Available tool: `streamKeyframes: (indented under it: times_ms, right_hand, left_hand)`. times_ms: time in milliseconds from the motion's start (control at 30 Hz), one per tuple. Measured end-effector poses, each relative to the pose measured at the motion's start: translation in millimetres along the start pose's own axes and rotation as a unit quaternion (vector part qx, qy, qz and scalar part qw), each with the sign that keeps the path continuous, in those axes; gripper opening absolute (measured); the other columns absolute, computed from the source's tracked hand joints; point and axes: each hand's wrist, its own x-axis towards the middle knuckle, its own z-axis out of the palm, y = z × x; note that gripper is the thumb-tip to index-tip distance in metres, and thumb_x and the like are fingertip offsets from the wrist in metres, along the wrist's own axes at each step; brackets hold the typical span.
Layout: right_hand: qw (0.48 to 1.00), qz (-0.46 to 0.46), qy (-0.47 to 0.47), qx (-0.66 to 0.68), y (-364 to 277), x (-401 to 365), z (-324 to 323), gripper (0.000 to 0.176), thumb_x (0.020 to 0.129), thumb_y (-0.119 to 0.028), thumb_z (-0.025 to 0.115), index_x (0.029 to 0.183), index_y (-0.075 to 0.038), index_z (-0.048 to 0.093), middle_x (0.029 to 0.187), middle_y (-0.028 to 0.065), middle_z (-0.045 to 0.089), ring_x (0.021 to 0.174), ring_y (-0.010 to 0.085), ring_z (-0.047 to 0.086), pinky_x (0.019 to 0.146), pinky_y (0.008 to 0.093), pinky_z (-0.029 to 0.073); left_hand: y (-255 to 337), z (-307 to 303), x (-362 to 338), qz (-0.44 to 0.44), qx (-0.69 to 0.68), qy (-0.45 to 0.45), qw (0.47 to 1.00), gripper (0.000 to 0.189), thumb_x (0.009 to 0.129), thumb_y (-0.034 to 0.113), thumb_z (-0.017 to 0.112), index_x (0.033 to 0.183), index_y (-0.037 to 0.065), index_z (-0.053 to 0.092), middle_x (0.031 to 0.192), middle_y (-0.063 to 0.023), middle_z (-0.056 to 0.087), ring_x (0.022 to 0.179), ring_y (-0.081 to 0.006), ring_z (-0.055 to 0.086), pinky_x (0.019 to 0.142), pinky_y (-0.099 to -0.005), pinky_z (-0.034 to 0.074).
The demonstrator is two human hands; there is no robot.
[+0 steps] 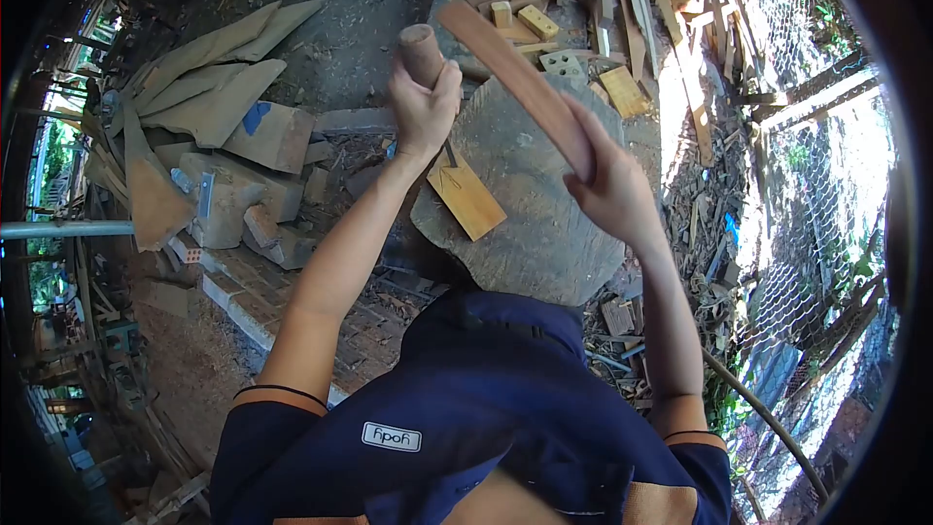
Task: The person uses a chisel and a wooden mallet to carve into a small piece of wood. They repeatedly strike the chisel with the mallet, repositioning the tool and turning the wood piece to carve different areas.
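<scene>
My left hand point(425, 109) is closed round the thick wooden handle of a chisel point(420, 51), held roughly upright. The narrow metal blade comes out below the fist and meets a small yellowish wooden block point(467, 196) near its upper end; dark marks show on the block there. My right hand point(614, 185) grips the lower end of a long, flat reddish-brown wooden bat point(515, 78), raised and tilted up to the left, apart from the chisel. Under the block is a broad, worn tree-stump work surface point(554, 243).
Behind the stump lie small wooden blocks point(537, 21), a block with several holes point(562, 63) and long wood strips point(632, 0). Large wooden slabs point(214, 107) are stacked at left. Wire mesh point(816, 175) runs along the right, with wood scraps point(695, 224) beside it.
</scene>
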Motion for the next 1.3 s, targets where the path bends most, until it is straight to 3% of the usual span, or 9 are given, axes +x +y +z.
streamKeyframes:
  times_ms: [167, 200, 400, 500, 567, 700, 1033, 1133, 1300]
  right_hand:
    - [0.963, -0.158, 0.191, 0.104, -85.1, 46.7, -42.0, 0.080, 0.077, 0.000, 0.067, 0.149, -0.008, 0.034, 0.114, 0.0203, 0.065, 0.099, 0.0292, 0.066, 0.087, 0.0391, 0.054]
    - [0.943, -0.203, 0.244, 0.105, -96.4, 51.3, -39.9, 0.078, 0.077, 0.000, 0.066, 0.148, -0.008, 0.037, 0.110, 0.0199, 0.066, 0.096, 0.0318, 0.068, 0.084, 0.0400, 0.056]
    - [0.922, -0.211, -0.018, -0.324, -94.0, 55.7, -30.1, 0.085, 0.073, 0.004, 0.064, 0.150, -0.021, 0.039, 0.093, 0.0163, 0.068, 0.072, 0.0268, 0.071, 0.061, 0.0368, 0.059]
    - [0.939, -0.263, 0.015, -0.222, -91.9, 68.7, -33.7, 0.085, 0.073, 0.006, 0.061, 0.150, -0.022, 0.039, 0.087, 0.0169, 0.067, 0.072, 0.0248, 0.071, 0.062, 0.0350, 0.060]
    - [0.938, -0.281, 0.188, -0.082, -99.1, 74.3, -33.9, 0.083, 0.073, -0.004, 0.066, 0.147, -0.031, 0.042, 0.094, 0.0148, 0.068, 0.069, 0.0298, 0.071, 0.061, 0.0415, 0.059]
    - [0.928, -0.187, -0.019, -0.321, -87.7, 80.0, -46.5, 0.081, 0.073, 0.000, 0.062, 0.146, -0.027, 0.042, 0.092, 0.0186, 0.068, 0.083, 0.0377, 0.070, 0.071, 0.0465, 0.058]
    - [0.902, -0.203, -0.041, -0.378, -92.5, 75.6, -57.3, 0.085, 0.071, 0.012, 0.056, 0.149, -0.017, 0.039, 0.094, 0.0193, 0.069, 0.074, 0.0262, 0.071, 0.065, 0.0363, 0.058]
    - [0.940, -0.275, 0.186, -0.080, -83.6, 80.7, -40.8, 0.091, 0.071, 0.009, 0.059, 0.150, -0.029, 0.038, 0.086, 0.0127, 0.064, 0.069, 0.0303, 0.069, 0.064, 0.0414, 0.058]
    - [0.937, -0.208, -0.018, -0.280, -74.5, 65.4, -40.2, 0.091, 0.072, 0.009, 0.058, 0.151, -0.031, 0.036, 0.085, 0.0129, 0.064, 0.071, 0.0311, 0.069, 0.063, 0.0420, 0.058]
  left_hand:
    - [-18.4, 3.2, -2.3, 0.086, 0.098, -0.021, 0.991, 0.018, 0.088, 0.000, 0.061, 0.096, 0.004, 0.046, 0.071, -0.0019, 0.052, 0.047, -0.0067, 0.050, 0.039, -0.0236, 0.042]
    - [-19.9, 1.1, -3.2, 0.043, 0.092, 0.008, 0.995, 0.028, 0.080, 0.013, 0.068, 0.103, 0.002, 0.056, 0.085, -0.0085, 0.063, 0.077, -0.0180, 0.064, 0.073, -0.0348, 0.052]
    - [-22.6, -6.9, 7.2, 0.131, 0.223, 0.020, 0.966, 0.030, 0.080, 0.011, 0.066, 0.106, 0.001, 0.055, 0.091, -0.0103, 0.063, 0.085, -0.0206, 0.064, 0.081, -0.0348, 0.050]
    - [-35.1, -8.9, 8.4, 0.071, 0.085, 0.040, 0.993, 0.030, 0.088, -0.001, 0.059, 0.115, -0.001, 0.045, 0.073, -0.0022, 0.055, 0.049, -0.0069, 0.051, 0.040, -0.0227, 0.042]
    - [-43.5, -14.5, 4.5, 0.076, 0.098, 0.020, 0.992, 0.042, 0.087, -0.002, 0.059, 0.125, -0.004, 0.043, 0.073, -0.0032, 0.056, 0.047, -0.0075, 0.051, 0.040, -0.0228, 0.043]
    - [-31.0, -10.1, -1.0, 0.100, 0.115, 0.040, 0.987, 0.043, 0.085, -0.003, 0.060, 0.125, -0.005, 0.043, 0.073, -0.0022, 0.055, 0.049, -0.0073, 0.053, 0.040, -0.0231, 0.044]
    - [-31.8, -4.7, 4.3, 0.106, 0.112, 0.049, 0.987, 0.030, 0.086, -0.001, 0.060, 0.113, -0.001, 0.046, 0.076, -0.0024, 0.056, 0.051, -0.0070, 0.054, 0.042, -0.0236, 0.045]
    - [-33.9, -10.2, -4.4, 0.098, 0.129, 0.042, 0.986, 0.029, 0.087, -0.001, 0.060, 0.113, -0.001, 0.046, 0.077, -0.0029, 0.056, 0.052, -0.0070, 0.054, 0.042, -0.0234, 0.045]
    - [-34.7, -8.2, 1.4, 0.106, 0.090, 0.027, 0.990, 0.032, 0.088, -0.004, 0.058, 0.117, -0.001, 0.045, 0.080, -0.0039, 0.056, 0.051, -0.0066, 0.052, 0.043, -0.0218, 0.044]
